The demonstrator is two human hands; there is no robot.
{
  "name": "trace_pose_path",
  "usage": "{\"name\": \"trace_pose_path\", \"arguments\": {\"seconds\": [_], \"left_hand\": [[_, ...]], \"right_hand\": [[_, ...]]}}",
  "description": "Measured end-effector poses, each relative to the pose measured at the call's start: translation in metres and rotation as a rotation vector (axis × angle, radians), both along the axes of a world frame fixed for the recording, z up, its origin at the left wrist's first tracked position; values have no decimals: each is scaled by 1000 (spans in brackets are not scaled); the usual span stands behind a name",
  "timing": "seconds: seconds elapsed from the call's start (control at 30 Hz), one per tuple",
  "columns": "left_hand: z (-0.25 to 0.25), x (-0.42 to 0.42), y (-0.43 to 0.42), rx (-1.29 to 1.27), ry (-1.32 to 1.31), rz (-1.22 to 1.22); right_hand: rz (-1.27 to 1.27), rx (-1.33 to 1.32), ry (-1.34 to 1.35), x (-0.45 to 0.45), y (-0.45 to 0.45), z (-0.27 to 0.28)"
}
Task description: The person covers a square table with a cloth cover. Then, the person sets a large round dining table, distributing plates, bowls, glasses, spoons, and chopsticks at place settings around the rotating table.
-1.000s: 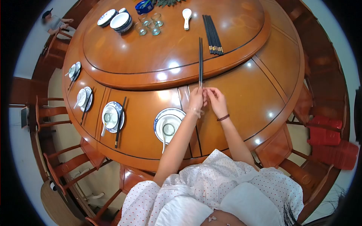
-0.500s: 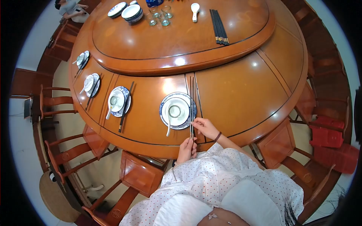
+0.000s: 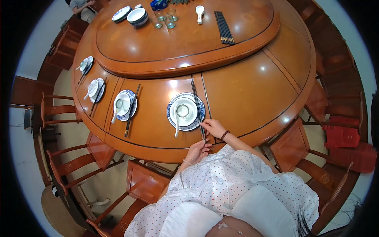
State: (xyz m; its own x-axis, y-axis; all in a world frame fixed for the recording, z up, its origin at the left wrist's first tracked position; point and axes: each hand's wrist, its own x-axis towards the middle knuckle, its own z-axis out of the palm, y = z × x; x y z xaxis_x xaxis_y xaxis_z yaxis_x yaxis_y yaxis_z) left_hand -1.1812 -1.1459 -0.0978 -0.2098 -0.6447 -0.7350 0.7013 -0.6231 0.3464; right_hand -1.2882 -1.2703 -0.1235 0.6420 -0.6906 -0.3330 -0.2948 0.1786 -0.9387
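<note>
A pair of dark chopsticks (image 3: 196,100) slants across the right rim of a blue-patterned plate (image 3: 171,123); whether it rests on the rim I cannot tell. My right hand (image 3: 213,129) pinches the pair beside the plate's lower right edge. At the near ends, my left hand (image 3: 198,150) has its fingertips closed around them by the table edge. On the plate sits a white bowl (image 3: 190,120) with a small glass (image 3: 182,111) in it. A white spoon (image 3: 177,128) leans out over the plate's near side.
Similar place settings with chopsticks (image 3: 132,110) run along the table's left side. On the raised round centre stand stacked bowls (image 3: 137,15), plates (image 3: 121,14), several glasses (image 3: 169,22), spoons (image 3: 199,15) and a chopstick bundle (image 3: 224,29). Wooden chairs (image 3: 147,181) surround the table. A person (image 3: 83,8) is far left.
The chopsticks' far ends have swung left, so the pair slants toward the plate instead of pointing straight away. My left hand has shifted slightly up and right, staying at the near ends.
</note>
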Motion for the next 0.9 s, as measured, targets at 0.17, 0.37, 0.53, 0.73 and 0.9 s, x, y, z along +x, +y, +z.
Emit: {"name": "trace_pose_path", "arguments": {"seconds": [0.17,0.37,0.53,0.73,0.9], "left_hand": [[-10,4,0,18,32,6],[-19,7,-1,8,8,36],[-18,3,-2,-21,-10,-2],[-8,3,4,-7,-59,33],[-5,-2,4,1,-138,44]], "right_hand": [[0,-10,70,5,-4,1],[57,-106,123,5,-3,4],[23,-35,88,2,-3,6],[24,-1,34,3,-4,-1],[59,34,38,3,-8,-7]]}}
